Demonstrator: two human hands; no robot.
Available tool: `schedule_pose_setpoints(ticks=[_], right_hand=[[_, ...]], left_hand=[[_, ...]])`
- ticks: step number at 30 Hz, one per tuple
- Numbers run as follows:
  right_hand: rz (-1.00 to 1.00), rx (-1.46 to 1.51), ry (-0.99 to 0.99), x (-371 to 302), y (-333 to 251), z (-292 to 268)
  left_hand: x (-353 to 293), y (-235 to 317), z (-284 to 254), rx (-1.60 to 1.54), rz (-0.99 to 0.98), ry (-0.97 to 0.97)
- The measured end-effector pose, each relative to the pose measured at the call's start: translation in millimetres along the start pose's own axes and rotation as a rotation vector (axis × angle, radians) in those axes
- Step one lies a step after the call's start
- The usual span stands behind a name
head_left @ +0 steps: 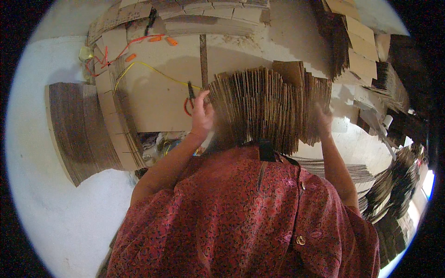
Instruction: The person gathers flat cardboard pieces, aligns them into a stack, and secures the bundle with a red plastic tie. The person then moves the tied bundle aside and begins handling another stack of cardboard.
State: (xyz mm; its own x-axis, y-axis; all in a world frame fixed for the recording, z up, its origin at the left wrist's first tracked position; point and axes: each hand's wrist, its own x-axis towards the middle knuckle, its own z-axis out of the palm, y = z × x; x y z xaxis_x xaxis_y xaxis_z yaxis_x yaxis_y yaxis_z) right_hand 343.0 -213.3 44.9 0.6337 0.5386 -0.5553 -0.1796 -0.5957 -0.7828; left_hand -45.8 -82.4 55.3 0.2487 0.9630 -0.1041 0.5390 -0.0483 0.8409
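Note:
A thick bundle of brown flat cardboard pieces [264,104] stands on edge in front of my body, its edges fanned upward. My left hand [202,115] presses against its left end, thumb and fingers bent around the side. At the opposite end my right hand [324,120] grips the bundle, its fingers partly blurred and hidden by the cardboard. The bundle is held between both palms. Just left of my left hand lies a pair of scissors [190,98] with red handles and dark blades. A yellow cord [150,68] runs across the cardboard surface toward my left hand.
A brown cardboard sheet [162,109] covers the work surface. Red cord [125,47] and small orange pieces [172,41] lie at its far left. Stacked cardboard [79,129] stands on the left, more cardboard stacks [361,51] at the far right, and another [208,21] at the back.

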Motion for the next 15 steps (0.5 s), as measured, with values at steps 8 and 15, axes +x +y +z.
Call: schedule_pose_setpoints(ticks=[8, 15], right_hand=[[-0.001, -0.021, 0.009, 5.1, 4.8, -2.2], [-0.062, 0.017, 0.031, 6.4, 6.7, -1.1]], left_hand=[[0.6, -5.9, 2.1, 0.014, 0.049, -0.031], [-1.2, -5.1, 3.1, -0.065, 0.0, -0.007]])
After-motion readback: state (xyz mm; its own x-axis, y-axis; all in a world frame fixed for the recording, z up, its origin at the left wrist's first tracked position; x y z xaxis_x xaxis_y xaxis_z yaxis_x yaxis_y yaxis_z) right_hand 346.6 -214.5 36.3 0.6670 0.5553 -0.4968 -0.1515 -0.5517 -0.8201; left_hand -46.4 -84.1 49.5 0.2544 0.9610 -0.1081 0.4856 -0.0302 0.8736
